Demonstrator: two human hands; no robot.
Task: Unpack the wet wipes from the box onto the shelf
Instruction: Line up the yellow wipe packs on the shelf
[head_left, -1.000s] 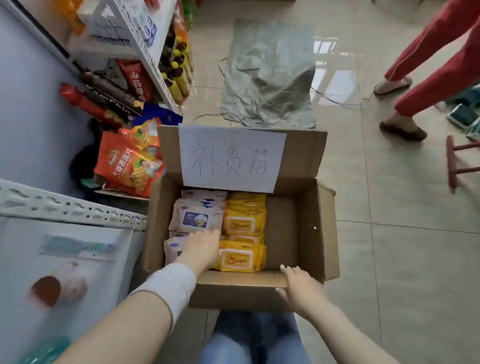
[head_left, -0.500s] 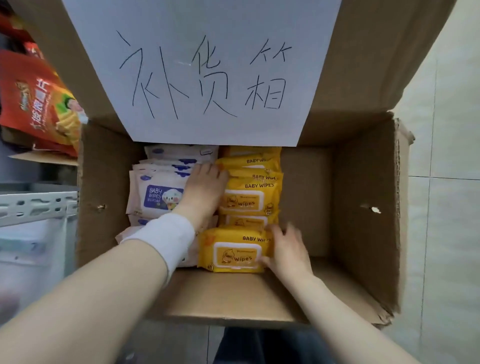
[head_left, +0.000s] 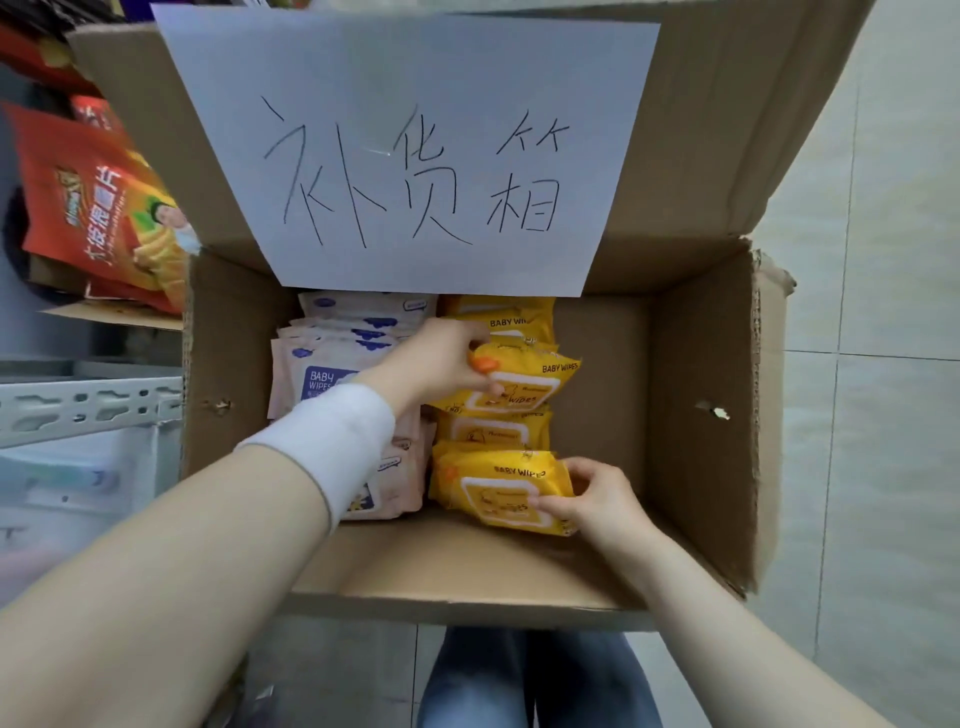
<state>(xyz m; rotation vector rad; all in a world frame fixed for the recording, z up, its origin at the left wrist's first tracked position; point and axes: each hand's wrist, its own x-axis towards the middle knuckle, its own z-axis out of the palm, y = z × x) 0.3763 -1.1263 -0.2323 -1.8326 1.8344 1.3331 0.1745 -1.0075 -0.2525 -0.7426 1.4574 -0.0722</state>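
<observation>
2 yellow packs (head_left: 524, 387) in left hand (head_left: 441, 358), right hand (head_left: 597, 499); pink packs (head_left: 317, 364) half-covered.

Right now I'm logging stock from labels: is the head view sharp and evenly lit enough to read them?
Head view: even light, no glare; "BABY WIPES" reads on the raised yellow plastic wipes pack and the nearest yellow pack, smaller print smears; the pale pink packs are half hidden behind the arm; the wide lens splays the brown cardboard box.
</observation>
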